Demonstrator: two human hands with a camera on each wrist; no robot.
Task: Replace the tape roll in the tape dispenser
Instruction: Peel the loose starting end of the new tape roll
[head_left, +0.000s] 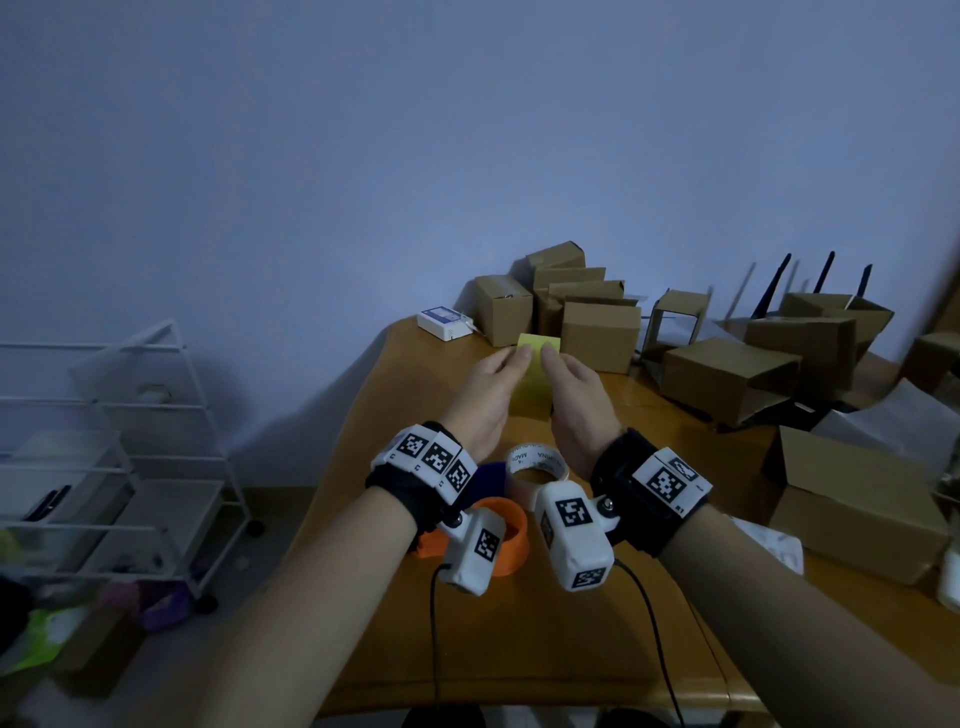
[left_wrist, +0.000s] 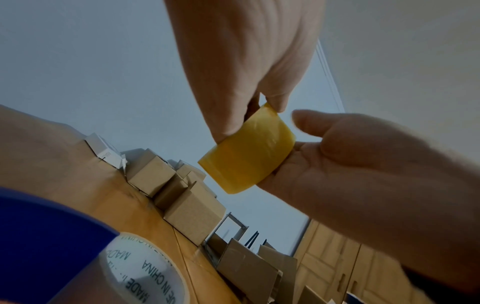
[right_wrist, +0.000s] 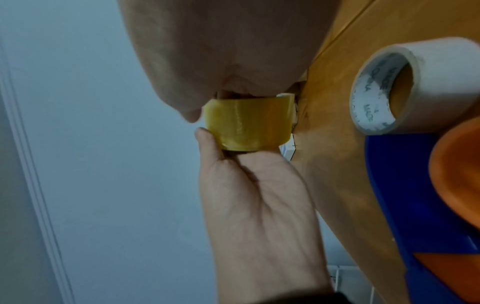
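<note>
We are holding the yellow tape roll (head_left: 535, 374) up above the table (head_left: 519, 623), the left hand (head_left: 485, 400) and right hand (head_left: 574, 400) both pinching it, probably to find its loose end. The dispenser (head_left: 498, 535) and the spent white roll (head_left: 537, 467) are waiting below our wrists. Our hands are hiding the roll's core, and the dispenser is mostly covered.
</note>
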